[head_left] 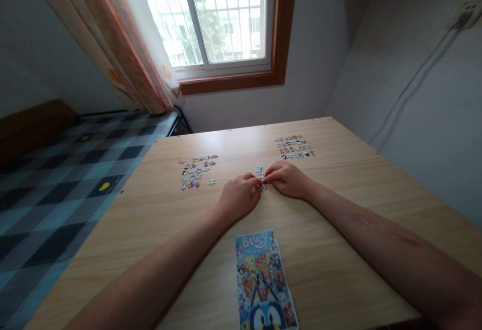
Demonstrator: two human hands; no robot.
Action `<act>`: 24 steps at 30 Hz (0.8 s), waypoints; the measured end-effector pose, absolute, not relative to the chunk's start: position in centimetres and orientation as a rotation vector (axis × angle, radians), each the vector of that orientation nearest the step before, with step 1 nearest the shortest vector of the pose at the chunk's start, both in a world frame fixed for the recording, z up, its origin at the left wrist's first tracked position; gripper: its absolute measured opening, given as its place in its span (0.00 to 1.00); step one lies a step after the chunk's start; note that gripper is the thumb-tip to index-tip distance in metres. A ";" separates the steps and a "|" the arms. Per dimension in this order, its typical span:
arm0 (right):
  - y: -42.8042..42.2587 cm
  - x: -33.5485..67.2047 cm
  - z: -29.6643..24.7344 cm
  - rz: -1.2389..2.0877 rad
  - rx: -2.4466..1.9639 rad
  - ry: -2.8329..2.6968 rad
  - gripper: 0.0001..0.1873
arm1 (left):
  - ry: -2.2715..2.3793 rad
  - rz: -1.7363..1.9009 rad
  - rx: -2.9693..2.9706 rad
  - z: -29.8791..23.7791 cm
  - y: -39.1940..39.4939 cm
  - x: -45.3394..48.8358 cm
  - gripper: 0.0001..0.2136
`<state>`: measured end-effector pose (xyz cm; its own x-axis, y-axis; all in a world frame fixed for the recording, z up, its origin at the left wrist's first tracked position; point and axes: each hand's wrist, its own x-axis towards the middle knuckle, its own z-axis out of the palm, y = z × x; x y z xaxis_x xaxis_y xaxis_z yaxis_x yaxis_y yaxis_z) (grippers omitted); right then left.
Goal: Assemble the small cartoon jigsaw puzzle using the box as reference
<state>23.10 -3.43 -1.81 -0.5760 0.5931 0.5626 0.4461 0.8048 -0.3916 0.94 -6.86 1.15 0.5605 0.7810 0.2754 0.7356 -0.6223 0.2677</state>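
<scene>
Both my hands meet at the middle of a light wooden table [339, 249]. My left hand [239, 197] is curled, its fingertips pinching small jigsaw pieces [259, 173]. Opposite it, my right hand [288, 179] is also closed, fingertips pressed on the same little cluster of joined pieces. A loose scatter of puzzle pieces [196, 172] lies to the left of my hands. Farther back on the right sits another group of pieces [293, 147], laid in rough rows. A colourful picture card [263, 282] with cartoon figures lies flat near the front edge, between my forearms.
The table stands in a corner under a window [222, 16] with a curtain [124, 43] at its left. A bed with a checked blue cover [56, 184] borders the table's left side. A cable [414, 84] runs down the right wall.
</scene>
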 end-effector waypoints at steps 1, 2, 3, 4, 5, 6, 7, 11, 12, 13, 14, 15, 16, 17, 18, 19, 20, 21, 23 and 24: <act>-3.4 23.1 -1.8 0.264 -0.762 -2.280 0.17 | 1.288 0.569 2.667 1.2 -6.9 0.9 0.11; -3.4 23.1 -1.8 0.261 -0.766 -2.281 0.17 | 1.277 0.577 2.666 1.2 -6.9 0.9 0.11; -3.5 23.1 -1.8 0.259 -0.770 -2.281 0.18 | 1.268 0.585 2.665 1.2 -6.9 0.8 0.11; -3.4 23.1 -1.8 0.261 -0.775 -2.281 0.17 | 1.262 0.593 2.663 1.2 -6.9 0.8 0.11; -3.4 23.1 -1.8 0.264 -0.779 -2.281 0.17 | 1.255 0.596 2.663 1.2 -6.9 0.7 0.11; -3.4 23.1 -1.8 0.267 -0.780 -2.281 0.17 | 1.245 0.597 2.667 1.2 -6.9 0.7 0.11; -3.4 23.1 -1.7 0.271 -0.778 -2.280 0.17 | 1.233 0.598 2.672 1.2 -6.8 0.6 0.10; -3.6 23.2 -1.5 0.290 -0.769 -2.286 0.17 | 1.194 0.603 2.700 1.2 -6.7 0.5 0.09; -3.7 23.2 -1.4 0.293 -0.776 -2.290 0.16 | 1.195 0.604 2.702 1.1 -6.6 0.5 0.09; -3.8 23.1 -1.2 0.294 -0.788 -2.294 0.15 | 1.196 0.605 2.702 1.1 -6.6 0.5 0.09; -3.9 23.1 -1.1 0.292 -0.802 -2.299 0.13 | 1.201 0.607 2.700 1.1 -6.5 0.5 0.09; -4.0 23.1 -0.9 0.288 -0.816 -2.304 0.11 | 1.208 0.612 2.695 1.0 -6.5 0.5 0.09; -4.1 23.0 -0.8 0.284 -0.829 -2.308 0.09 | 1.213 0.617 2.690 1.0 -6.4 0.5 0.09; -4.2 23.0 -0.7 0.278 -0.839 -2.311 0.07 | 1.217 0.619 2.684 0.9 -6.4 0.5 0.09; -4.2 22.9 -0.6 0.274 -0.845 -2.314 0.06 | 1.222 0.618 2.679 0.9 -6.3 0.5 0.09; -4.3 22.9 -0.5 0.270 -0.848 -2.317 0.05 | 1.227 0.616 2.675 0.9 -6.3 0.5 0.09; -4.3 22.8 -0.5 0.267 -0.850 -2.319 0.05 | 1.231 0.612 2.672 0.9 -6.3 0.5 0.09; -4.2 22.8 -0.5 0.264 -0.851 -2.320 0.04 | 1.233 0.606 2.672 0.9 -6.2 0.5 0.09; -4.2 22.8 -0.6 0.261 -0.851 -2.324 0.04 | 1.235 0.581 2.684 1.0 -6.3 0.5 0.10; -4.1 22.8 -0.6 0.257 -0.851 -2.326 0.04 | 1.232 0.565 2.696 1.1 -6.3 0.6 0.10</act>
